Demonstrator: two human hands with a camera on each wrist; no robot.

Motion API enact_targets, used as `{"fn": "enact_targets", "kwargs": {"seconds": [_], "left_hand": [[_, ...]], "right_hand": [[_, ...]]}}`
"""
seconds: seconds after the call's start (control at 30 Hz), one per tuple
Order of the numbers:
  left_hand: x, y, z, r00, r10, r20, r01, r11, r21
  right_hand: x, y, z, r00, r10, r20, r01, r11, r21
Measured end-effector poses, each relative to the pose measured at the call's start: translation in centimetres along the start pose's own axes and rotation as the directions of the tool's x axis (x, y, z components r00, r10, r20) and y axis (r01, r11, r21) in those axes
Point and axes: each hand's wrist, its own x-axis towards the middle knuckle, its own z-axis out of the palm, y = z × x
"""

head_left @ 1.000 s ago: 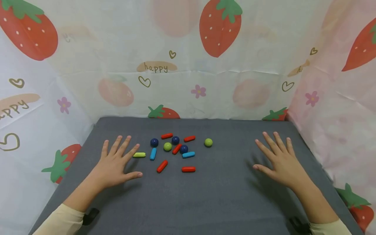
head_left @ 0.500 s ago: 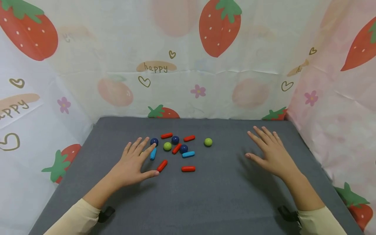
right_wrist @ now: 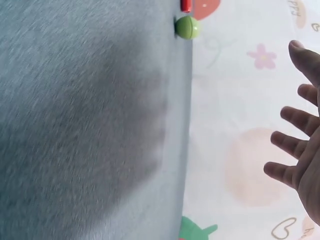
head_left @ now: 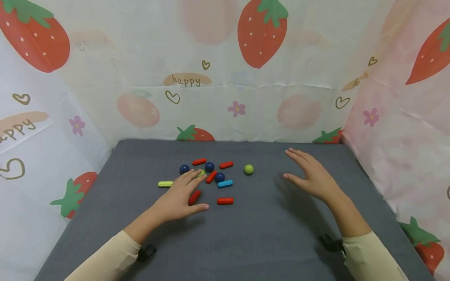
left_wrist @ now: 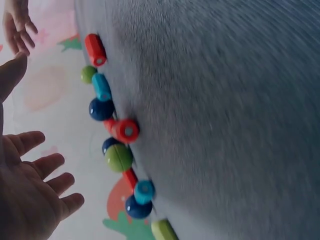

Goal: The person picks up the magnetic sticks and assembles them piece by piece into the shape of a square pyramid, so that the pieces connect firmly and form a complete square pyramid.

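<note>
My left hand hovers, fingers extended, above the left part of a cluster of small round and rod-shaped beads. Beneath it, a red rod and a green ball are partly covered. One blue rod is hidden from the head view but shows in the left wrist view. A yellow-green rod lies left of the fingers. My right hand is held in the air with spread thumb and holds nothing. Nearest to it is a lone green ball.
Dark blue balls, another blue rod and several more red rods lie around the middle of the grey tabletop. A strawberry-print cloth hangs behind the table and along both sides.
Both hands have moved inward: the left rightward from beside the yellow-green rod to over the beads, the right leftward. The beads lie as before.
</note>
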Motion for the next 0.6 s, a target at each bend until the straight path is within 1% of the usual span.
{"fn": "enact_targets", "kwargs": {"seconds": [0.1, 0.27, 0.47, 0.6], "left_hand": [[0.5, 0.3, 0.6, 1.000, -0.001, 0.010, 0.002, 0.999, -0.043], [1.4, 0.8, 1.5, 1.000, -0.014, 0.028, 0.017, 0.993, -0.116], [2.4, 1.2, 2.3, 0.999, -0.023, 0.049, 0.031, 0.987, -0.155], [3.1, 1.4, 2.9, 0.996, -0.042, 0.082, 0.056, 0.982, -0.183]], "right_hand": [[0.6, -0.2, 0.2, 0.999, 0.031, 0.026, -0.032, 0.998, 0.051], [1.7, -0.5, 0.6, 0.997, 0.050, 0.061, -0.058, 0.989, 0.133], [2.9, -0.7, 1.5, 0.991, 0.071, 0.111, -0.095, 0.970, 0.224], [3.7, -0.6, 2.1, 0.987, 0.075, 0.143, -0.111, 0.957, 0.268]]}}
